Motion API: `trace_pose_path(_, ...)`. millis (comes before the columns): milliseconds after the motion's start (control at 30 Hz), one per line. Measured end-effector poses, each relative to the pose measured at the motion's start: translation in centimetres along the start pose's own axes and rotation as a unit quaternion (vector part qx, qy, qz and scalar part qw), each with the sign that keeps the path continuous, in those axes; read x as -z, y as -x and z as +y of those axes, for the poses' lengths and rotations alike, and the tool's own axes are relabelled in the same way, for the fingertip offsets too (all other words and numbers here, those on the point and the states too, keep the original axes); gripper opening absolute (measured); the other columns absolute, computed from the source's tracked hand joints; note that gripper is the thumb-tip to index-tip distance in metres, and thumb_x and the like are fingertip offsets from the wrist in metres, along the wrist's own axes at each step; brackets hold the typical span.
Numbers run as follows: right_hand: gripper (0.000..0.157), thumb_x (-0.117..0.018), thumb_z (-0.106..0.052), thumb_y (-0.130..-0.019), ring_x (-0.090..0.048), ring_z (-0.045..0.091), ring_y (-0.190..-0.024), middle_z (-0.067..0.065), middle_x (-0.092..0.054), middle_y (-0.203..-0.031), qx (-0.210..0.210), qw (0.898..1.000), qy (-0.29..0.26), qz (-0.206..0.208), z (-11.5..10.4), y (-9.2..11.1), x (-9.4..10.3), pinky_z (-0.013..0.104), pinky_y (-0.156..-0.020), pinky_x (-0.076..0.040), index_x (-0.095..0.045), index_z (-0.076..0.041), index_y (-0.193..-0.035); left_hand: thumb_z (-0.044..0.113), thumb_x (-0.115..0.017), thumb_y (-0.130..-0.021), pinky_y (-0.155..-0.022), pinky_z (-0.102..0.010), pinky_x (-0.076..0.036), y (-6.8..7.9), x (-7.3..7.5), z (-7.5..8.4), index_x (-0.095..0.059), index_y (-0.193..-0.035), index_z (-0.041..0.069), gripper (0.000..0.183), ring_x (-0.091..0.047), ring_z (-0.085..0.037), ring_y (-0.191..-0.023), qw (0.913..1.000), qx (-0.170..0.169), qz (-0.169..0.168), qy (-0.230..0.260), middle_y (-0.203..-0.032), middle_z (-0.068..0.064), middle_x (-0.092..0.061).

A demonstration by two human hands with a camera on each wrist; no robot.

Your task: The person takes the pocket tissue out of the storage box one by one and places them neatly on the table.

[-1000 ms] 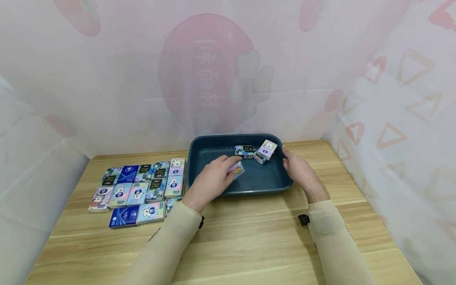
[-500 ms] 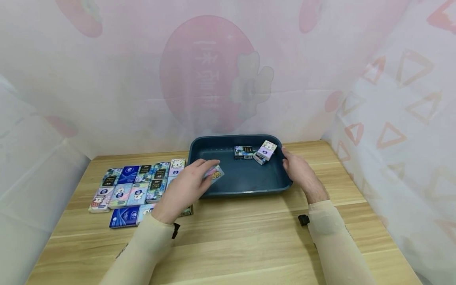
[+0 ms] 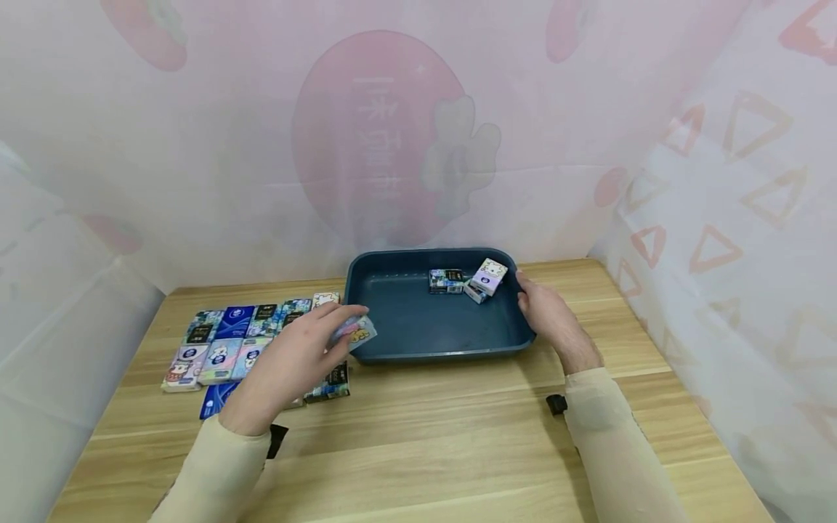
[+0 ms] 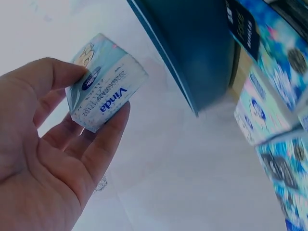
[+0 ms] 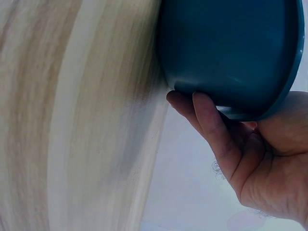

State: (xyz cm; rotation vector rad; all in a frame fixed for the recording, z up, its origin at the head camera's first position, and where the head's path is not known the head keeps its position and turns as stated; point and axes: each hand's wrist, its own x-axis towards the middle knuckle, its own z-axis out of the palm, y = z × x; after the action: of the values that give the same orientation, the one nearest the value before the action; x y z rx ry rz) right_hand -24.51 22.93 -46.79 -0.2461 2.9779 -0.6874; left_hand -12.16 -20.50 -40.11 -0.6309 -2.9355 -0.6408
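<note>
My left hand point(image 3: 294, 363) pinches a small pastel tissue pack point(image 4: 108, 86) between thumb and fingers; "Vinda" is printed on its side. In the head view it hangs over the left front corner of the dark teal tray point(image 3: 438, 356). My right hand point(image 3: 552, 312) grips that tray's right end; in the right wrist view, fingers point(image 5: 211, 120) press its outer wall and the thumb is partly hidden behind the rim. Inside the tray lie a dark floral tissue pack point(image 3: 447, 281) and a white and lilac pack point(image 3: 489, 277), which leans on another small pack point(image 3: 474, 292).
Left of the tray, several tissue packs stand in rows on the wooden table point(image 3: 445, 436), among them a blue pack point(image 3: 234, 322). My left hand hides some of them. A dark floral pack point(image 3: 338, 380) lies near the tray's front left corner. A printed cloth point(image 3: 556, 145) hangs behind.
My left hand has moved left and toward me, carrying the tissue pack from over the tray's middle to its left front corner. The right hand has stayed on the tray.
</note>
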Motion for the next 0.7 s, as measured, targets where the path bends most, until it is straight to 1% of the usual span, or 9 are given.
trace_pose_path(67,0.058,-0.05,-0.01,-0.124,-0.064,0.027,-0.076,0.03,-0.077,-0.115,-0.003,1.0,0.0,-0.003,0.0,0.0,0.0,0.035,-0.065,-0.046,-0.04,0.003,-0.179,0.014,-0.075,-0.114,-0.08,-0.037,-0.062,0.5,0.3,-0.2,-0.072,-0.158,0.022,0.045,-0.072,-0.011,-0.094,0.9999,-0.007,-0.006,-0.009,-0.146,-0.008,-0.079)
trace_pose_path(133,0.059,-0.05,-0.011,-0.124,-0.061,0.025,-0.072,0.026,-0.074,-0.106,-0.01,1.0,-0.003,-0.008,0.0,0.0,0.0,0.033,-0.063,-0.044,-0.039,0.002,-0.18,0.012,-0.077,-0.113,-0.076,-0.033,-0.056,1.0,0.5,-0.5,-0.075,-0.153,0.021,0.041,-0.064,-0.007,-0.086,0.9996,-0.017,-0.013,-0.019,-0.14,-0.006,-0.08)
trace_pose_path(167,0.059,-0.049,-0.011,-0.124,-0.06,0.024,-0.071,0.025,-0.074,-0.105,-0.013,1.0,-0.005,-0.011,-0.1,0.0,0.0,0.033,-0.062,-0.044,-0.038,0.001,-0.181,0.011,-0.078,-0.112,-0.075,-0.031,-0.054,1.2,0.6,-0.6,-0.077,-0.15,0.02,0.039,-0.06,-0.006,-0.083,0.9993,-0.022,-0.017,-0.023,-0.138,-0.004,-0.081)
trace_pose_path(233,0.059,-0.049,-0.011,-0.124,-0.06,0.023,-0.07,0.025,-0.074,-0.106,-0.016,1.0,-0.006,-0.013,-0.1,0.0,-0.1,0.032,-0.062,-0.044,-0.038,0.001,-0.181,0.011,-0.082,-0.109,-0.073,-0.028,-0.054,1.6,0.7,-0.8,-0.079,-0.145,0.019,0.037,-0.059,-0.003,-0.082,0.9986,-0.032,-0.026,-0.034,-0.133,-0.002,-0.081)
trace_pose_path(333,0.059,-0.049,-0.012,-0.125,-0.06,0.023,-0.07,0.026,-0.076,-0.11,-0.018,1.0,-0.006,-0.013,0.0,-0.1,-0.1,0.033,-0.062,-0.044,-0.038,0.0,-0.181,0.011,-0.086,-0.106,-0.073,-0.027,-0.058,2.3,0.8,-1.0,-0.081,-0.138,0.022,0.034,-0.063,-0.001,-0.084,0.9975,-0.038,-0.048,-0.037,-0.128,0.001,-0.081)
trace_pose_path(433,0.059,-0.049,-0.012,-0.125,-0.06,0.024,-0.069,0.026,-0.076,-0.108,-0.019,1.0,-0.005,-0.012,0.0,-0.1,-0.2,0.033,-0.062,-0.044,-0.038,0.0,-0.181,0.01,-0.091,-0.102,-0.079,-0.031,-0.064,2.7,0.8,-1.0,-0.081,-0.131,0.03,0.037,-0.069,-0.002,-0.094,0.9955,-0.042,-0.073,-0.044,-0.125,0.006,-0.08)
trace_pose_path(567,0.059,-0.049,-0.012,-0.125,-0.061,0.024,-0.07,0.026,-0.075,-0.107,-0.016,1.0,-0.003,-0.009,0.0,-0.1,-0.2,0.033,-0.062,-0.044,-0.038,0.001,-0.181,0.008,-0.096,-0.098,-0.086,-0.035,-0.068,3.0,0.6,-1.0,-0.079,-0.122,0.038,0.042,-0.068,-0.004,-0.1,0.9922,-0.048,-0.103,-0.05,-0.12,0.011,-0.077)
trace_pose_path(633,0.058,-0.049,-0.011,-0.124,-0.061,0.025,-0.071,0.027,-0.075,-0.107,-0.013,1.0,-0.003,-0.005,0.1,-0.1,-0.2,0.034,-0.062,-0.044,-0.039,0.001,-0.18,0.007,-0.097,-0.096,-0.089,-0.036,-0.068,3.1,0.4,-1.0,-0.078,-0.119,0.038,0.044,-0.065,-0.005,-0.1,0.9905,-0.052,-0.117,-0.05,-0.118,0.012,-0.074)
trace_pose_path(700,0.058,-0.05,-0.011,-0.124,-0.061,0.026,-0.071,0.027,-0.075,-0.107,-0.008,1.0,-0.002,0.001,0.1,-0.1,-0.3,0.034,-0.063,-0.044,-0.04,0.002,-0.18,0.005,-0.097,-0.094,-0.09,-0.036,-0.068,3.3,0.2,-1.1,-0.078,-0.117,0.035,0.043,-0.063,-0.007,-0.1,0.9888,-0.059,-0.129,-0.047,-0.116,0.013,-0.072)
